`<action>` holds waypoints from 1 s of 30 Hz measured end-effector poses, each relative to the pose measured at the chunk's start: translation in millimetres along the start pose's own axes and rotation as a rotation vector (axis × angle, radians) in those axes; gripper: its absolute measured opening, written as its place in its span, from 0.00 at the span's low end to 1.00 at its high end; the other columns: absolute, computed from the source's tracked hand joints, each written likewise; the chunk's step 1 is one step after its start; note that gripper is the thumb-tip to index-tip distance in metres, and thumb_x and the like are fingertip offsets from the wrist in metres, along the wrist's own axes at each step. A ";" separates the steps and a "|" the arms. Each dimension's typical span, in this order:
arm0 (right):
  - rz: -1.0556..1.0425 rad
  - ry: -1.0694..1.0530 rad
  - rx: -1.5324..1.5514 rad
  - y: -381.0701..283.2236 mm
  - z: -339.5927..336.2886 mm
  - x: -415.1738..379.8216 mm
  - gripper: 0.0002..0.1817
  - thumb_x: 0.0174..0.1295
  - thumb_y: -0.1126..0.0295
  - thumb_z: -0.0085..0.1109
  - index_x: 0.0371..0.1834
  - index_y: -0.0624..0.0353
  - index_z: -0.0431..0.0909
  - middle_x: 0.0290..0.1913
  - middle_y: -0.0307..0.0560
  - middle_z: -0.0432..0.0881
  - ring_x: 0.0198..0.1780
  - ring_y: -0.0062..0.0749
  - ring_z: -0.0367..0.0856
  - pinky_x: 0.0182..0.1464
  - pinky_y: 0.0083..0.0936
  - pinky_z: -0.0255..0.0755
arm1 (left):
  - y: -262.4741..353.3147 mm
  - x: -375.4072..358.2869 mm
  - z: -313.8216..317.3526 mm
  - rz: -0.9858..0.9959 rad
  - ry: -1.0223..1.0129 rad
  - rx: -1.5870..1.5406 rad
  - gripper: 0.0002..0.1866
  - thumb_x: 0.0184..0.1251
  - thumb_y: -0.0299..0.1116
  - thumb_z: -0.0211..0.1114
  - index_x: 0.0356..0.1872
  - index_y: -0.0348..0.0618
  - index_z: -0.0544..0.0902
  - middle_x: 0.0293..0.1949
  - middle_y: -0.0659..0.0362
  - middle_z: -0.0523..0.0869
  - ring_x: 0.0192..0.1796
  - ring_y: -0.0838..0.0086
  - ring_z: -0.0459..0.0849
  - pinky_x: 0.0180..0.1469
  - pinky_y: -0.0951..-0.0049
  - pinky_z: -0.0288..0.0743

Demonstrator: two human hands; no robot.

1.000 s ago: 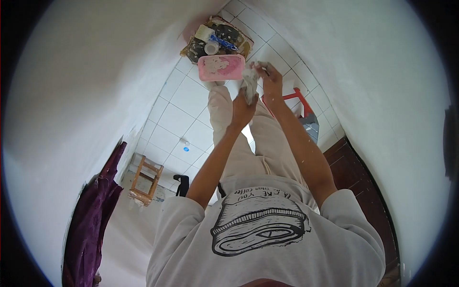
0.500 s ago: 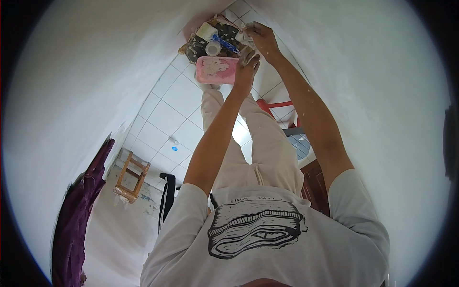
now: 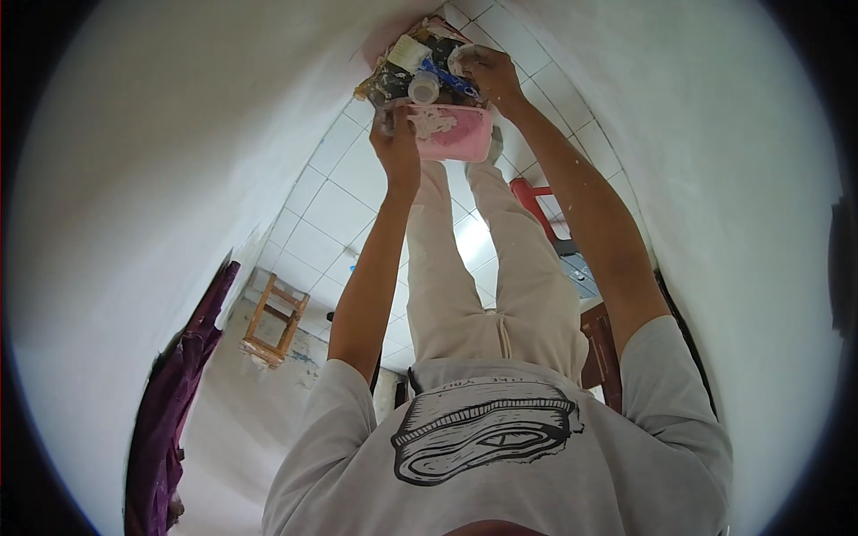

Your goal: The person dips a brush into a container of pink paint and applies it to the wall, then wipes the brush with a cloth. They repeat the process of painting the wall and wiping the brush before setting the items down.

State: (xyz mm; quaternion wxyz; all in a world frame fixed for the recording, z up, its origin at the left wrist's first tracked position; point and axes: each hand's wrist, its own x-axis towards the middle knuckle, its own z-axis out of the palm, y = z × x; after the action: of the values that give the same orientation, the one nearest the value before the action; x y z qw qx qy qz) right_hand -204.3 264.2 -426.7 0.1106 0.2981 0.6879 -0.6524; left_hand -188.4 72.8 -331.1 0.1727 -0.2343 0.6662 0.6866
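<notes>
My left hand point(image 3: 394, 134) grips the left end of a pink tray point(image 3: 478, 136) that has whitish paste smeared inside. Beyond the tray is a dark, paste-spattered board or bag point(image 3: 391, 82), holding a pale yellow block point(image 3: 408, 54), a blue-handled tool point(image 3: 458, 82) and a white round container point(image 3: 424, 87). Over its right side, my right hand point(image 3: 485, 71) has its fingers curled at something whitish, too blurred to identify.
Pale walls point(image 3: 179, 152) rise on both sides of the tiled floor point(image 3: 340, 201). A wooden stool point(image 3: 275, 322) and purple cloth point(image 3: 183, 393) are at the left. Something red point(image 3: 534, 201) stands beyond my right leg.
My left hand has moved from the tray's right end to its left end. The tray and the items beyond it appear farther right in view. My right hand remains near the upper right.
</notes>
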 end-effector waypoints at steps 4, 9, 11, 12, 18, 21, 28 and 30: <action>0.028 -0.006 0.005 -9.3 1.5 -6.1 0.14 0.66 0.68 0.61 0.50 0.64 0.84 0.39 0.46 0.88 0.41 0.25 0.84 0.49 0.22 0.78 | 3.0 17.6 -12.0 -0.027 0.092 0.015 0.10 0.76 0.35 0.59 0.40 0.39 0.82 0.29 0.68 0.78 0.28 0.86 0.68 0.31 0.82 0.63; -0.167 0.140 -0.352 7.0 -3.1 -5.8 0.19 0.68 0.60 0.60 0.52 0.64 0.83 0.44 0.53 0.89 0.44 0.33 0.88 0.50 0.27 0.79 | -0.4 27.9 -16.7 -0.068 0.042 0.024 0.09 0.74 0.35 0.60 0.43 0.40 0.82 0.34 0.66 0.80 0.31 0.85 0.70 0.35 0.81 0.65; -0.190 0.204 -0.319 18.4 -1.6 -3.5 0.20 0.67 0.57 0.59 0.53 0.62 0.84 0.44 0.54 0.89 0.44 0.37 0.89 0.49 0.28 0.79 | -2.8 32.8 -16.3 -0.069 0.008 0.032 0.10 0.73 0.36 0.60 0.45 0.41 0.83 0.37 0.66 0.81 0.34 0.84 0.72 0.37 0.79 0.67; -0.231 0.264 -0.312 19.3 -2.6 -6.1 0.20 0.67 0.57 0.59 0.52 0.61 0.84 0.43 0.55 0.89 0.44 0.39 0.89 0.49 0.29 0.79 | -4.6 34.8 -15.9 -0.063 -0.018 0.066 0.10 0.72 0.36 0.60 0.45 0.41 0.83 0.38 0.65 0.82 0.37 0.83 0.74 0.39 0.78 0.68; 0.136 0.114 -0.538 8.1 -14.1 -27.6 0.16 0.62 0.59 0.62 0.44 0.60 0.86 0.44 0.60 0.87 0.49 0.51 0.87 0.53 0.42 0.78 | -27.6 43.6 -18.0 0.133 0.000 0.374 0.11 0.70 0.31 0.62 0.48 0.39 0.83 0.41 0.61 0.84 0.43 0.75 0.79 0.48 0.72 0.74; 0.166 -0.038 -0.637 10.9 -6.4 -31.6 0.16 0.59 0.60 0.64 0.43 0.59 0.87 0.45 0.59 0.87 0.48 0.51 0.87 0.52 0.43 0.79 | -31.2 43.7 -21.3 0.201 0.006 0.494 0.13 0.64 0.25 0.62 0.50 0.38 0.83 0.43 0.57 0.84 0.45 0.70 0.81 0.51 0.69 0.74; -0.012 0.007 -0.952 14.3 11.5 -20.7 0.16 0.57 0.59 0.68 0.45 0.55 0.84 0.43 0.55 0.87 0.46 0.52 0.87 0.50 0.46 0.81 | -52.2 46.4 -32.5 0.271 -0.060 0.728 0.25 0.53 0.16 0.61 0.55 0.41 0.82 0.52 0.52 0.79 0.54 0.63 0.79 0.58 0.63 0.73; -0.028 -0.007 -0.990 13.4 14.5 -18.1 0.15 0.57 0.60 0.68 0.44 0.56 0.84 0.42 0.55 0.87 0.47 0.51 0.87 0.50 0.46 0.81 | -56.1 42.5 -34.4 0.221 -0.061 0.657 0.25 0.54 0.16 0.60 0.57 0.41 0.81 0.53 0.52 0.79 0.54 0.63 0.79 0.57 0.63 0.74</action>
State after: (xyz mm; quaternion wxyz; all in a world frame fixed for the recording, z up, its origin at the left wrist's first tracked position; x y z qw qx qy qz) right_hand -185.9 245.1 -429.9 0.2326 0.1983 0.9188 -0.2497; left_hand -189.7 38.4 -401.4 0.1835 -0.0718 0.8674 0.4569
